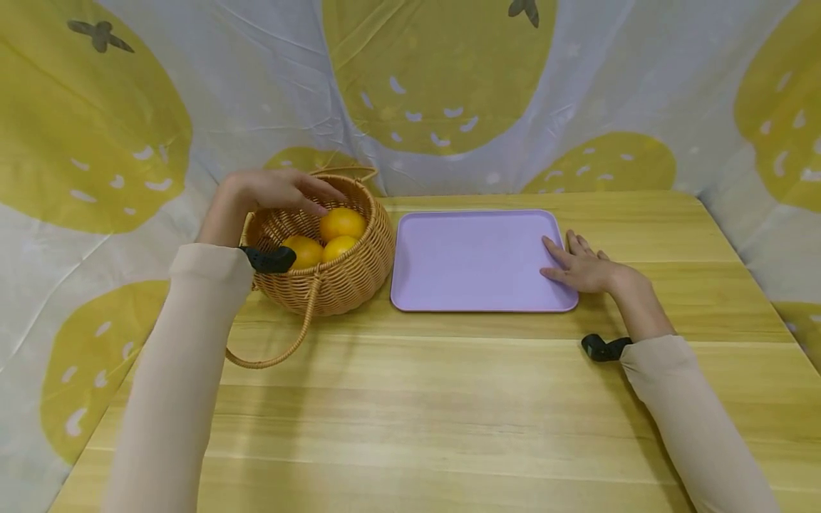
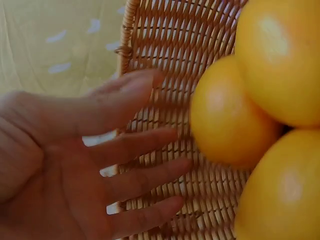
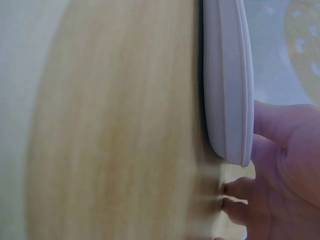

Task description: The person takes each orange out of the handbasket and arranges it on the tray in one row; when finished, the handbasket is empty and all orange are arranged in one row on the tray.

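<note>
A wicker basket [image 1: 359,278] with oranges [image 1: 342,224] in it stands at the back left. Over its mouth reaches my left hand [image 1: 277,191], fingers spread and nothing in them. In the left wrist view the fingertips point towards three oranges [image 2: 227,112], with a gap before the nearest. A light purple tray [image 1: 474,260] lies flat to the right of the basket. My right hand [image 1: 586,273] lies across the tray's right rim with straight fingers. Its thumb and one finger reach over the tray, while the other fingers extend beside it to the table.
The basket's handle [image 1: 282,356] hangs down its near side onto the wooden table [image 1: 436,413]. Behind and along the sides hangs a pale curtain [image 1: 269,78] with large yellow fruit prints. A black wrist device [image 1: 603,348] sits at the right cuff.
</note>
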A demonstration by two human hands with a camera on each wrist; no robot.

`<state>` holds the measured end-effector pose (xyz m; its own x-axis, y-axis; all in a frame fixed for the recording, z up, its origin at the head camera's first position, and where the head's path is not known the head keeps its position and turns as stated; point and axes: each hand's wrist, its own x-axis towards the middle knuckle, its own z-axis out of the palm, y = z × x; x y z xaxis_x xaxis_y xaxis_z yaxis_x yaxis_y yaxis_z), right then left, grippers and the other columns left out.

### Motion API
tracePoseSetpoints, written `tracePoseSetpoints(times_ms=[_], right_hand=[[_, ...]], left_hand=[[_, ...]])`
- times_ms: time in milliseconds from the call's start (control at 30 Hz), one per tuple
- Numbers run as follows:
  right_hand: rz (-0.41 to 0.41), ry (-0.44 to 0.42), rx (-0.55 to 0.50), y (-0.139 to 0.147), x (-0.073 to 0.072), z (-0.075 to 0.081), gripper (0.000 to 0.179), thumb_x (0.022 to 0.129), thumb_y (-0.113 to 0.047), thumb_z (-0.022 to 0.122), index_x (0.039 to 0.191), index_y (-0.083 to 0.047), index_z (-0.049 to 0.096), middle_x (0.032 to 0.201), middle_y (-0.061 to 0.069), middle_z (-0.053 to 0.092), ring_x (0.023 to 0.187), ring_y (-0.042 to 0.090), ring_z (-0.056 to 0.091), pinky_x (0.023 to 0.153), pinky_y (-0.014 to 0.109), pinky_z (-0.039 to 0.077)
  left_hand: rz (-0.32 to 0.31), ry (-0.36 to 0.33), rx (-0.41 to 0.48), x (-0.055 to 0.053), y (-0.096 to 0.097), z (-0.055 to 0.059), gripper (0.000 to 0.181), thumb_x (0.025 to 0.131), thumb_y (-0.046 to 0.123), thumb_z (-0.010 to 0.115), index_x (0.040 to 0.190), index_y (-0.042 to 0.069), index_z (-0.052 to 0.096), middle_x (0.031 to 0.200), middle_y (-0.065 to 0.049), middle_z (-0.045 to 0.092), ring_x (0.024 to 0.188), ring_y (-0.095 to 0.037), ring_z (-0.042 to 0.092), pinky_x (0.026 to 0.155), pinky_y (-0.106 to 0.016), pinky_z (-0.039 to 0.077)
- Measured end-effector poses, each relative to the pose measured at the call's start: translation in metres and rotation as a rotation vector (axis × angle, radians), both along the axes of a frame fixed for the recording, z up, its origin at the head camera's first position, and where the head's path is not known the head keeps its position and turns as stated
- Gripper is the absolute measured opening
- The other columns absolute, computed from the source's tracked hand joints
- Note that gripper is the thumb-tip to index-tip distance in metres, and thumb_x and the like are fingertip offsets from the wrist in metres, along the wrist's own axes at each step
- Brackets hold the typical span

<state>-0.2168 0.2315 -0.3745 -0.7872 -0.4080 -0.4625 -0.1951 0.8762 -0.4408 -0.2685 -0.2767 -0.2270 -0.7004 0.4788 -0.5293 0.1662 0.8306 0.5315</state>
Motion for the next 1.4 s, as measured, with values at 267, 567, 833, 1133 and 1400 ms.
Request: tracePoseSetpoints(times_ms=[267, 567, 833, 1133, 1400], right_hand=[[0.000, 0.009, 0.003, 0.001, 0.001, 0.000, 0.076, 0.112, -0.042, 0.037, 0.165, -0.003, -0.002, 0.162, 0.039, -0.023, 0.151, 0.058, -0.018, 0.118, 0.076, -0.007], [-0.005, -0.002, -0.011, -0.002, 0.002, -0.001, 0.077, 0.112, -0.043, 0.037, 0.165, -0.004, -0.003, 0.162, 0.038, -0.024, 0.151, 0.057, -0.021, 0.117, 0.076, -0.010], [-0.006, 0.003, -0.014, -0.002, 0.000, -0.002, 0.077, 0.112, -0.043, 0.037, 0.165, -0.004, -0.003, 0.162, 0.038, -0.024, 0.151, 0.056, -0.021, 0.117, 0.076, -0.010], [-0.012, 0.009, -0.009, -0.002, -0.002, -0.004, 0.076, 0.112, -0.044, 0.036, 0.165, -0.006, -0.003, 0.162, 0.038, -0.025, 0.151, 0.056, -0.021, 0.117, 0.076, -0.011], [-0.023, 0.010, -0.010, 0.000, -0.001, -0.008, 0.077, 0.112, -0.046, 0.037, 0.165, -0.006, -0.003, 0.162, 0.038, -0.024, 0.151, 0.056, -0.022, 0.117, 0.076, -0.011]], left_hand=[[0.003, -0.061, -0.051, -0.022, -0.001, -0.013, 0.048, 0.107, 0.016, 0.055, 0.155, 0.011, 0.048, 0.167, -0.022, 0.029, 0.154, -0.043, 0.025, 0.121, -0.060, 0.030], [0.128, -0.159, 0.048, -0.031, -0.008, -0.038, 0.051, 0.104, 0.008, 0.060, 0.153, 0.015, 0.049, 0.164, -0.020, 0.024, 0.136, -0.036, 0.040, 0.107, -0.049, 0.045], [0.158, -0.199, 0.102, -0.033, -0.013, -0.050, 0.055, 0.105, 0.009, 0.059, 0.157, 0.014, 0.043, 0.158, -0.019, 0.033, 0.118, -0.027, 0.057, 0.101, -0.045, 0.054], [0.173, -0.190, 0.151, -0.032, -0.009, -0.059, 0.056, 0.103, 0.012, 0.064, 0.156, 0.015, 0.046, 0.149, -0.016, 0.045, 0.111, -0.020, 0.057, 0.097, -0.039, 0.055], [0.157, -0.161, 0.062, -0.025, -0.010, -0.045, 0.056, 0.103, 0.015, 0.063, 0.156, 0.014, 0.045, 0.159, -0.020, 0.035, 0.132, -0.035, 0.048, 0.106, -0.052, 0.050]])
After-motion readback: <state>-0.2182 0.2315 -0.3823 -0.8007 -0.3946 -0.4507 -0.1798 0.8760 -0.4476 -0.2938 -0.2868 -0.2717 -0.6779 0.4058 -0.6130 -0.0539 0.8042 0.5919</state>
